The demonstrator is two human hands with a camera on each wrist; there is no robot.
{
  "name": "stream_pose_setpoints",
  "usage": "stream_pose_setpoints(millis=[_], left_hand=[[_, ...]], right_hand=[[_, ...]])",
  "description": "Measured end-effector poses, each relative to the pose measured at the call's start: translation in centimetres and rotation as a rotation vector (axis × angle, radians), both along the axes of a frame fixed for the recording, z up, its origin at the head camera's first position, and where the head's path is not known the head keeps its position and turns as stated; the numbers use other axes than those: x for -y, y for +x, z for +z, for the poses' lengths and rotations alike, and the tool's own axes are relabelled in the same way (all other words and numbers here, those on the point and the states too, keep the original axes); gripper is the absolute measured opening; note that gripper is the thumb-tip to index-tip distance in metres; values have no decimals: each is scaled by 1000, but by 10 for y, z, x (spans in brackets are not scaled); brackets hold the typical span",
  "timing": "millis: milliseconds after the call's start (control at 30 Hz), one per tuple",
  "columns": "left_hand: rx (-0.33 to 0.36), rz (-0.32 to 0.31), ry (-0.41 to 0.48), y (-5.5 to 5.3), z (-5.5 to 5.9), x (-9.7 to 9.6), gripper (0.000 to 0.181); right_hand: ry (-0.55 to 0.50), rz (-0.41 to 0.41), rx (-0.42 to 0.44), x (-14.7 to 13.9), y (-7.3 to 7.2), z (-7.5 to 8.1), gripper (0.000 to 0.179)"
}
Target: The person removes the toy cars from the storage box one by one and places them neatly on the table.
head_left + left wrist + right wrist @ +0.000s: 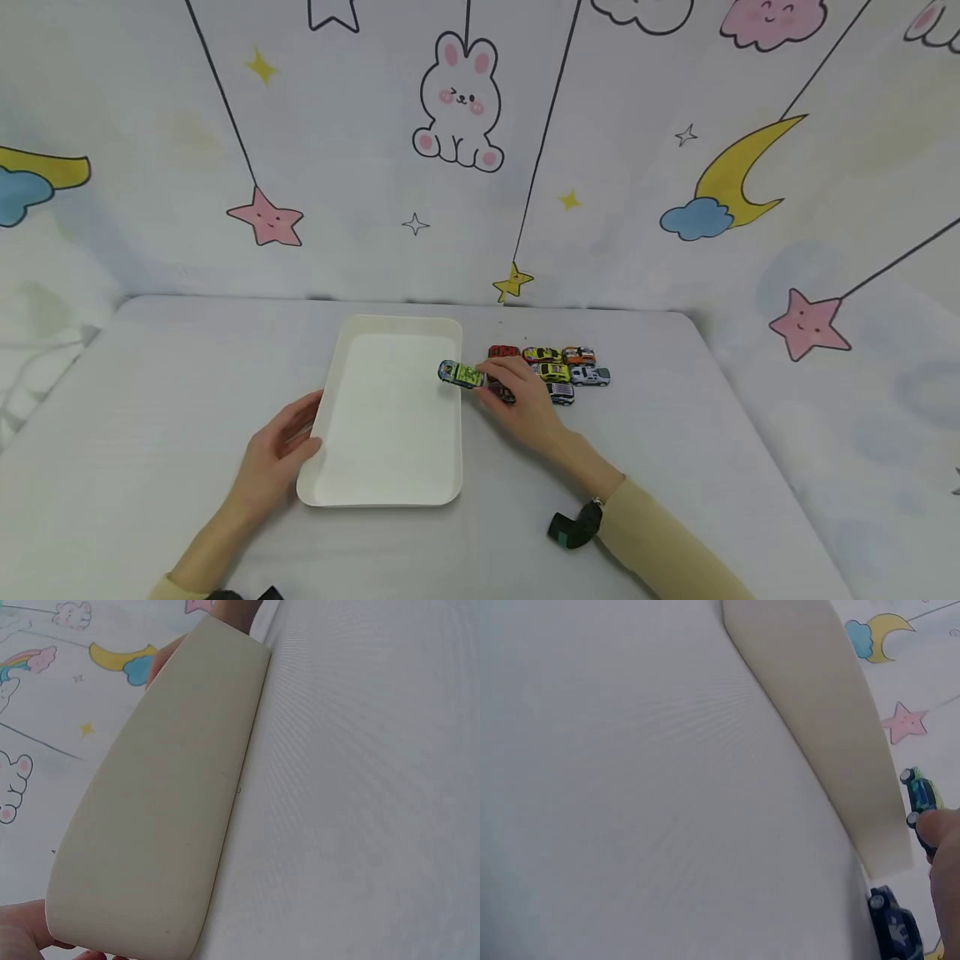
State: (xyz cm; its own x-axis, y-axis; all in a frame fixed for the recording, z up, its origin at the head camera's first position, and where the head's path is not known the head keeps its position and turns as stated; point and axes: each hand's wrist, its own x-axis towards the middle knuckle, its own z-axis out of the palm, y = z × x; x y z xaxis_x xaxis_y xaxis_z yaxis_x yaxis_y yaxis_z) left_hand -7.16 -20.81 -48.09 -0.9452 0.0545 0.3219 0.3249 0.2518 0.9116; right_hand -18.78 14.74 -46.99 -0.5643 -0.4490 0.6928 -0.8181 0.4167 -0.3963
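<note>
Pinched in my right hand (pixel 521 402), a green and yellow toy car (pixel 461 374) hangs over the right rim of a white tray (pixel 390 425). The thumb presses against the car's side in the right wrist view, where the car (pixel 922 796) shows blue-green beside the tray's outer wall (pixel 825 712). On the tray's left side, my left hand (pixel 272 454) grips the edge, thumb at the rim. A dark toy car (pixel 501 392) sits beneath my right fingers, partly hidden by them.
Several toy cars stand close together right of the tray, among them a red car (pixel 504 351), a yellow car (pixel 553 372), an orange and white car (pixel 579 356) and a silver car (pixel 590 376). A patterned cloth (pixel 360 167) hangs behind the white table (pixel 210 358).
</note>
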Motion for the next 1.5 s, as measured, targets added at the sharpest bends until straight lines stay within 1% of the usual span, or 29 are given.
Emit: stream_pose_setpoints(millis=[167,300,467,667,833,1000,1233,1333,1500], left_hand=[[-9,-4,16,0,0,1,54],[3,-12,13,-1,0,0,54],[8,4,-3,-1,2,-1,53],[18,15,-36,-1,4,-2,53],[21,19,-44,-2,5,-2,54],[18,18,-36,-2,5,-2,54],[26,16,-37,-2,3,-2,54],[31,20,-36,-1,2,-2,54],[33,22,-36,-1,2,-2,55]], right_hand=[[9,-11,47,-25,7,0,37],[16,-68,67,-54,14,-1,40],[36,-144,91,-91,20,0,40],[44,-196,122,-131,26,-1,39],[52,-248,148,-156,28,-2,40],[38,-270,145,-169,26,-4,38],[-7,-305,91,-178,24,-10,40],[-11,-308,90,-179,23,-12,40],[15,-309,111,-180,23,-13,39]])
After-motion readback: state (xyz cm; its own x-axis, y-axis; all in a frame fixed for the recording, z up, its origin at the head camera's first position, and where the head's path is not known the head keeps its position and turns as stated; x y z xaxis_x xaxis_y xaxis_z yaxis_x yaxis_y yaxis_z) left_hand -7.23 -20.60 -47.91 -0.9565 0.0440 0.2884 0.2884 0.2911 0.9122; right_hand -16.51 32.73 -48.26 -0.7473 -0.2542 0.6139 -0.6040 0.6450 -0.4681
